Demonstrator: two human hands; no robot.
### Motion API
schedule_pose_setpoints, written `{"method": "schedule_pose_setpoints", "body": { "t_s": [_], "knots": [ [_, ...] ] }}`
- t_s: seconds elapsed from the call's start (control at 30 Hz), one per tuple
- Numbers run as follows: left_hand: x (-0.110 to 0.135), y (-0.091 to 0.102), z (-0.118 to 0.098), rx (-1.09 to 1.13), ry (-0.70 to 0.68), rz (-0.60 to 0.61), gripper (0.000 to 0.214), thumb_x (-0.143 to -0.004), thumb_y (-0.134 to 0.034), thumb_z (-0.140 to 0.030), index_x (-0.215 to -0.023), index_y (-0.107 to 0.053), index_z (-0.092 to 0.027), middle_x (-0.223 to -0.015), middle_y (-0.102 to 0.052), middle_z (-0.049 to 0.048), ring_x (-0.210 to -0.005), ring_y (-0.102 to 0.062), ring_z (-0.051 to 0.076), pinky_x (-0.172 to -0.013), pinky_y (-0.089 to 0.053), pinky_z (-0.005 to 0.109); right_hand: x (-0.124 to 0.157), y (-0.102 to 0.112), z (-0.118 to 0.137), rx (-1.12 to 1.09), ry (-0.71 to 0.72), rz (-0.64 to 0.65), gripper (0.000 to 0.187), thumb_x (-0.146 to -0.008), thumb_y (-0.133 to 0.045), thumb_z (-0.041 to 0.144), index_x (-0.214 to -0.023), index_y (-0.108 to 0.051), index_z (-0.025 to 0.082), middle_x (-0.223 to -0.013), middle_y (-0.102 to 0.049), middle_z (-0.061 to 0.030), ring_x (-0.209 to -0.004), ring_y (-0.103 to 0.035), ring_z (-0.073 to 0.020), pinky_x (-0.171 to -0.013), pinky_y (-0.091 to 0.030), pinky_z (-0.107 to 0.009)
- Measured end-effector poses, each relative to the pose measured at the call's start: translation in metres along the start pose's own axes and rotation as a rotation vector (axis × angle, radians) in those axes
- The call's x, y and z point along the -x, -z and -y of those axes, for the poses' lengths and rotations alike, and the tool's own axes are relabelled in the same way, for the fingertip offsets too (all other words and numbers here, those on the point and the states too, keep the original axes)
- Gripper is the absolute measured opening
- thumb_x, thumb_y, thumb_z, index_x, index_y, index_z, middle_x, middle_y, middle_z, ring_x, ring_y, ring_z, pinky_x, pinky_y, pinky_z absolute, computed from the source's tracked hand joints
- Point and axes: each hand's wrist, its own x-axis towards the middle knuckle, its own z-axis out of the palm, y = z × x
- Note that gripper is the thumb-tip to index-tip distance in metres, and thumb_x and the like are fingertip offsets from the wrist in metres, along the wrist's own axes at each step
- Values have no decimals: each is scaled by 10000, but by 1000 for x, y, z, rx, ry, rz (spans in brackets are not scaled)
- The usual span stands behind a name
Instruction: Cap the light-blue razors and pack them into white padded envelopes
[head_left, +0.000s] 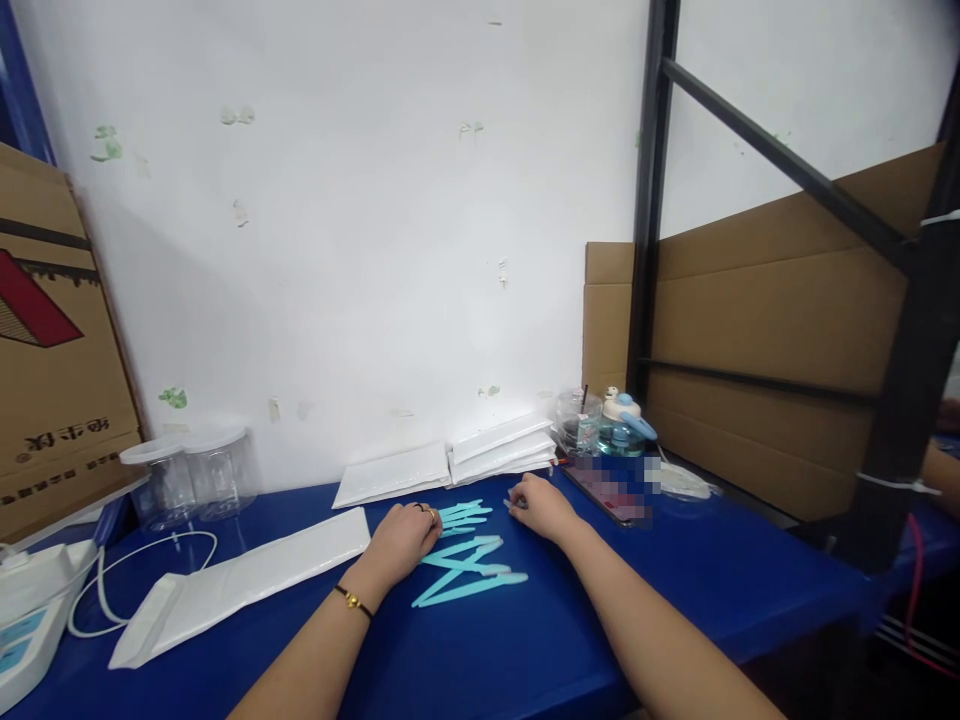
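Note:
Several slim turquoise sticks with pale tips, which look like eyebrow razors (469,588), lie on the blue table, some crossing one another. My left hand (403,540) is closed over the left ends of the upper razors (465,515), with its fingertips partly hidden. To the right, my right hand (541,508) pinches a small translucent piece (512,500), perhaps a razor cap, just above the table. A gap separates this hand from the razors.
A long white padded envelope (247,590) lies left of my left hand; more white envelopes (502,450) are stacked by the wall. Clear jars (217,475), a power strip (37,620) and its cable stand at left. A phone (604,490) and blue-capped bottle (622,430) are at right.

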Motion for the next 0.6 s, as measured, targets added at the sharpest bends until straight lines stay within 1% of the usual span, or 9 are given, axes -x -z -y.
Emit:
{"method": "schedule_pose_setpoints", "body": {
  "t_s": [0.07,0.13,0.2,0.27,0.37,0.47,0.53,0.6],
  "knots": [
    [0,1,-2,-11,1,-1,219,-862,-394,-192,-754,-584,-186,-804,-636,51,-779,-577,190,-692,-358,295,1,-3,7,18,22,15,52,-683,-623,148,-684,-671,168,-873,-633,-89,-817,-590,-218,-719,-400,-290],
    [1,0,-3,-1,5,4,173,-829,-422,-172,-775,-585,-193,-819,-636,44,-793,-578,191,-699,-357,295,2,-4,13,16,34,18,74,-666,-607,99,-644,-648,157,-863,-626,-100,-850,-582,-236,-761,-386,-310],
    [1,0,-3,22,10,18,145,-790,-454,-159,-812,-590,-204,-835,-638,32,-811,-578,192,-712,-359,293,4,-5,16,-12,39,20,80,-646,-612,79,-619,-625,153,-864,-624,-103,-877,-576,-245,-786,-376,-315],
    [2,0,-3,61,22,28,148,-774,-465,-158,-831,-589,-213,-847,-638,25,-814,-578,189,-709,-361,285,4,-5,16,-72,37,21,73,-643,-619,86,-624,-610,156,-859,-629,-95,-860,-579,-233,-771,-383,-305],
    [4,2,-2,175,54,3,145,-802,-432,-180,-841,-567,-215,-812,-623,16,-752,-568,171,-659,-362,262,3,-2,13,-234,24,33,23,-711,-587,156,-709,-608,166,-767,-647,-54,-719,-599,-180,-666,-414,-270],
    [6,5,-1,329,90,-26,157,-843,-394,-248,-883,-541,-211,-732,-586,-2,-651,-526,150,-593,-350,248,2,2,10,-460,17,66,140,-794,-521,277,-791,-603,164,-699,-664,-22,-576,-600,-133,-573,-436,-239],
    [6,5,0,421,93,-39,175,-849,-385,-282,-893,-536,-203,-731,-572,-6,-636,-505,142,-584,-351,243,2,5,10,-607,15,85,210,-779,-548,353,-799,-608,153,-701,-673,-21,-558,-607,-123,-571,-456,-239],
    [6,5,0,490,86,-52,182,-844,-390,-299,-881,-535,-196,-746,-565,-9,-650,-496,137,-596,-361,239,3,6,12,-732,11,93,271,-713,-625,404,-790,-618,144,-682,-673,-19,-582,-619,-131,-602,-475,-253]
  ]
}}
